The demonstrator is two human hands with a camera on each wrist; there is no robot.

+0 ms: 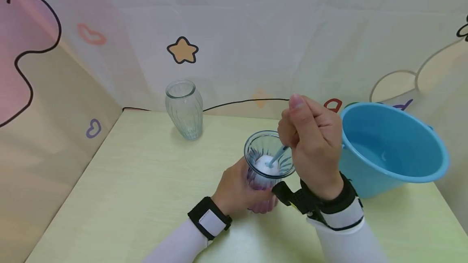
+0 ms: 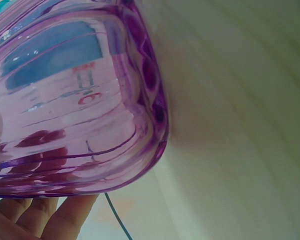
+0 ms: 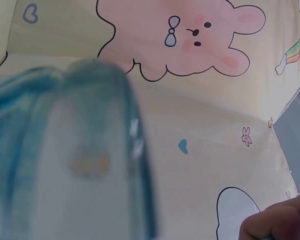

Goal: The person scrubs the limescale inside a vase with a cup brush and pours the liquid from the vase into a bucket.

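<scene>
My left hand (image 1: 235,188) grips a fluted glass vase (image 1: 265,182), bluish at the rim and purple towards its base. Its mouth tips up towards the head camera. In the left wrist view, fingers curl behind the purple glass (image 2: 80,115) near its base. My right hand (image 1: 314,145) is closed in a fist, thumb up, around the blue handle of a sponge brush (image 1: 278,155). The brush's white round head sits inside the vase. In the right wrist view, the blurred glass rim (image 3: 95,70) fills the left, and part of the right hand (image 3: 280,220) shows at lower right.
A clear ribbed glass vase (image 1: 188,113) stands upright at the back left of the pale table (image 1: 128,182). On the right is a light blue bucket (image 1: 369,182), close beside my right hand. A printed cloth backdrop (image 1: 248,52) rises along the table's back edge.
</scene>
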